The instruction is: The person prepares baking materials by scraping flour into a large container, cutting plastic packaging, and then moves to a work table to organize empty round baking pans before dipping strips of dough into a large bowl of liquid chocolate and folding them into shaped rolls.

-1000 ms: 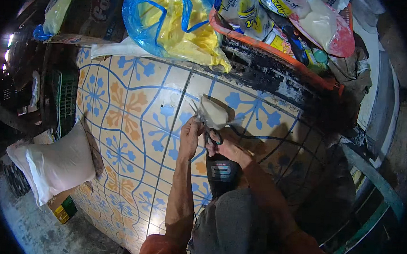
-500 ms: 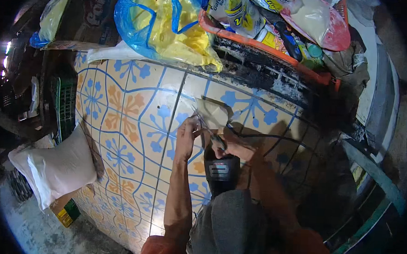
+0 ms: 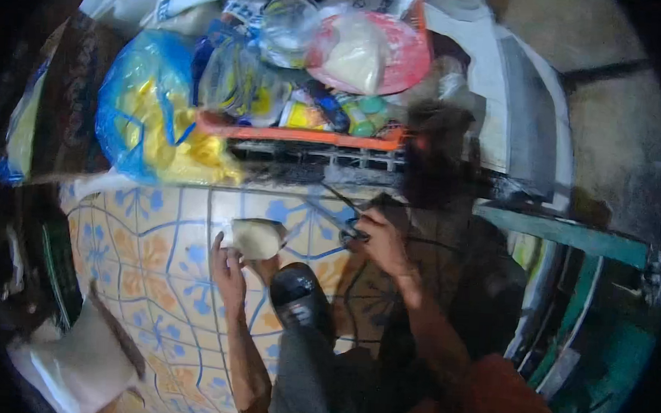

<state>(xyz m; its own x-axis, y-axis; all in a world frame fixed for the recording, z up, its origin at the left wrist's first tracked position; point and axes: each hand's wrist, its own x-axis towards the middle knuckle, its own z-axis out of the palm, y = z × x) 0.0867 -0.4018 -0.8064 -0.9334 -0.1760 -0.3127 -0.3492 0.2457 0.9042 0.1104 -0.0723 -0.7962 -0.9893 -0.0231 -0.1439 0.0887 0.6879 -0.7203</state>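
Note:
My right hand (image 3: pixel 374 235) grips a pair of scissors (image 3: pixel 337 216) by the dark handles. Its blades are spread and point up and to the left, clear of the packet. My left hand (image 3: pixel 229 265) has its thumb and fingers on the left edge of a small cream-coloured plastic packet (image 3: pixel 258 239). The packet is above the tiled floor (image 3: pixel 191 289), just in front of my foot in a black sandal (image 3: pixel 296 291). Motion blur hides the packet's finer details.
A blue plastic bag of yellow contents (image 3: pixel 177 135) sits beyond my hands. To its right stands an orange basket (image 3: pixel 319 137) of packages, with a pink bag (image 3: pixel 406 50) on top. A pale sack (image 3: pixel 76 354) lies at left, a green wooden frame (image 3: pixel 568 234) at right.
The scissors have moved right, away from the packet's edge. My view has swung up and to the right, and my left hand and the packet now appear lower and further left.

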